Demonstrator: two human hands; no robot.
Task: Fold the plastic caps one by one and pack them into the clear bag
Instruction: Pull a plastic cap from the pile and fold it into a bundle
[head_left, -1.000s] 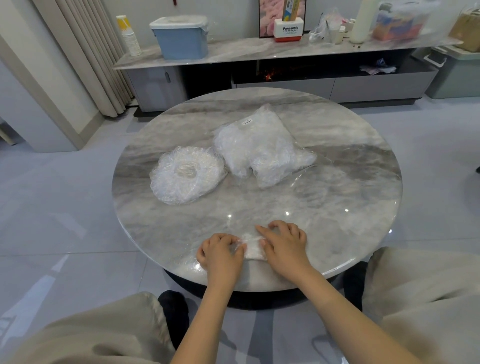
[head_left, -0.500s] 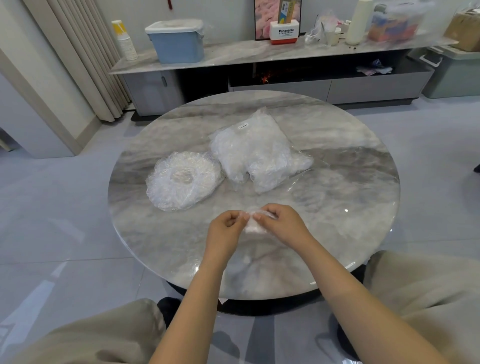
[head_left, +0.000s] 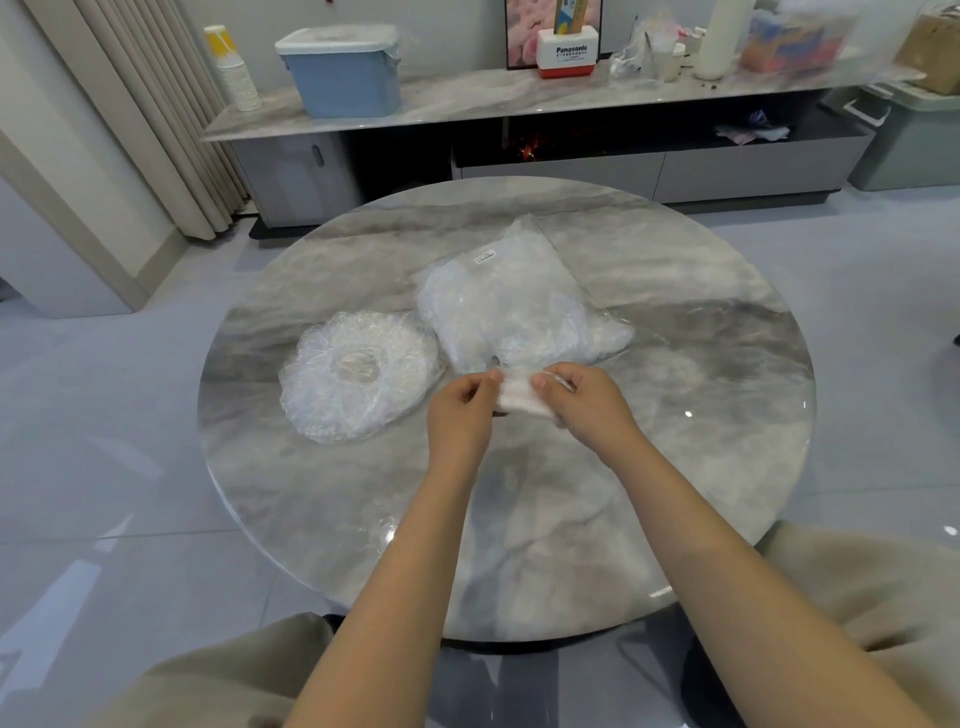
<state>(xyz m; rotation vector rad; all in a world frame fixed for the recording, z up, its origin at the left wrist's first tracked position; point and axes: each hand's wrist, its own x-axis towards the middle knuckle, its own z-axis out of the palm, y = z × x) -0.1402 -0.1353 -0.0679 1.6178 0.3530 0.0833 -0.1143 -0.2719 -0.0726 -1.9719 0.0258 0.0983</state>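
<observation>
A round marble table (head_left: 675, 467) fills the middle of the frame on a glossy pale grey tiled floor (head_left: 104, 467). Across the top runs a long low cabinet (head_left: 519, 98) with a marble top and grey drawers, against a light wall. Beige curtains (head_left: 130, 104) hang at upper left. A blue lidded box (head_left: 343, 78) sits on the cabinet.

Round marble table (head_left: 675, 467) set on grey tiled floor (head_left: 104, 467); low marble-topped console (head_left: 467, 98) placed along wall behind; blue lidded box (head_left: 343, 70), stacked paper cups (head_left: 234, 70), red-and-white Panasonic box (head_left: 566, 52), white roll (head_left: 722, 36) stood on it; beige curtain (head_left: 145, 114) hung at left
</observation>
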